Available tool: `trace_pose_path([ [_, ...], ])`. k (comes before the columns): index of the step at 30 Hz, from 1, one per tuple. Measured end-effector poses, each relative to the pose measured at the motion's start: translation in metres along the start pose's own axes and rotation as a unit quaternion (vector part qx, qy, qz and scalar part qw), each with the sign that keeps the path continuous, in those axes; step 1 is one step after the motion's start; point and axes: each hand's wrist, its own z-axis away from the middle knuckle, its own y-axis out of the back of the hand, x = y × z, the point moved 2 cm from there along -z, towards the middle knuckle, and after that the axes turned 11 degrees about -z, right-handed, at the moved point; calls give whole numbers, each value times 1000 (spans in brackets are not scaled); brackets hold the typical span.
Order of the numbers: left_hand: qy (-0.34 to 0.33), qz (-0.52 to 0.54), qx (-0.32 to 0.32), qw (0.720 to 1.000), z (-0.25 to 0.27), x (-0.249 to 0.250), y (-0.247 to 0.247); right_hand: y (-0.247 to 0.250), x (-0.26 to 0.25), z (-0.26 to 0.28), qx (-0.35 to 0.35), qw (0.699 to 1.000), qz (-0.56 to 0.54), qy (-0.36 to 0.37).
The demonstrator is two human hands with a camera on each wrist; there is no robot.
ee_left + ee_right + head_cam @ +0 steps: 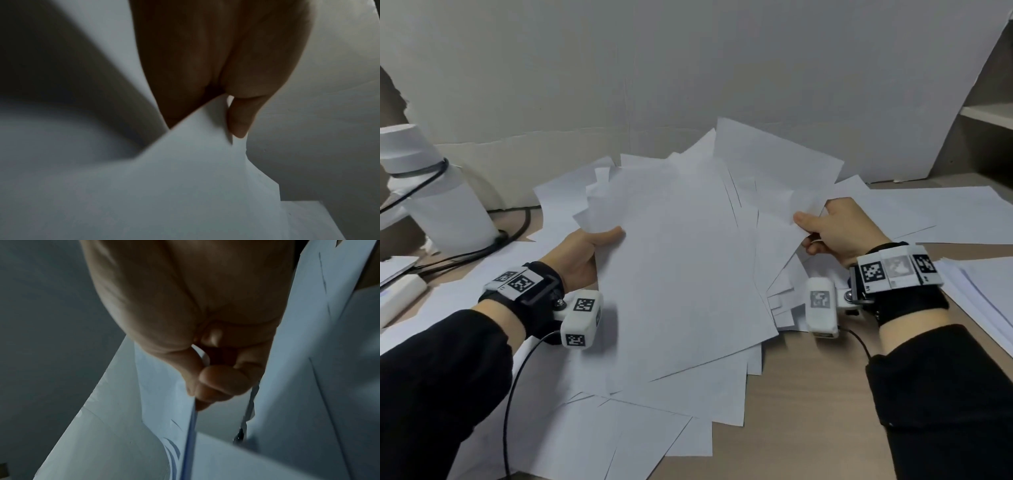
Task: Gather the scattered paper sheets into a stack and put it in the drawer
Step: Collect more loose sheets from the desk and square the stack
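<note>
White lamp base: stood at the far left of the wooden table, a black cable trailed from it.

Loose sheets: spread flat over the table's left and near part; more are laid at the far right, with a neater pile at the right edge.

Left hand: closed on the left edge of the gathered bundle, thumb laid on top, fingers hidden beneath. In the left wrist view a fingertip is seen pressed against a sheet's edge.

Gathered bundle: white sheets, fanned and uneven, held above the table between both hands, far end tilted up toward the grey backboard.

Right hand: closed on the bundle's right edge, paper pinched between thumb and curled fingers.

Shelf: seen at the upper right. No drawer is in view.
</note>
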Motion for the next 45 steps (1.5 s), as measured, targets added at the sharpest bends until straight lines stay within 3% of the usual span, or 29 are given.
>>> trace_pose_path([
  [7, 21, 15, 19, 999, -8, 8, -1, 18, 8, -8, 23, 999, 40, -28],
  [13, 126, -2, -17, 992, 12, -8, -20, 1, 10, -9, 55, 995, 73, 34],
  [18, 158, -66, 21, 985, 6, -9, -36, -19, -2, -2, 79, 982, 152, 77],
  [22, 169, -116, 52, 977, -7, -6, -41, -39, -23, 0, 63, 948, 292, 108],
  [32, 185, 37, 24, 982, -1, -19, -24, -52, -83, -11, 249, 920, 252, 169],
  [35, 215, 22, 25, 976, 20, -2, -28, -65, -92, -14, 230, 926, 241, 178],
  [38, 191, 78, 31, 978, 31, 5, -37, -84, -102, -13, 148, 925, 291, 197],
  [43, 199, 113, 57, 972, -2, -20, -22, -107, -130, -6, 117, 887, 345, 286],
  [45, 195, 99, 67, 973, -17, -31, -19, -110, -140, -5, 147, 868, 352, 318],
])
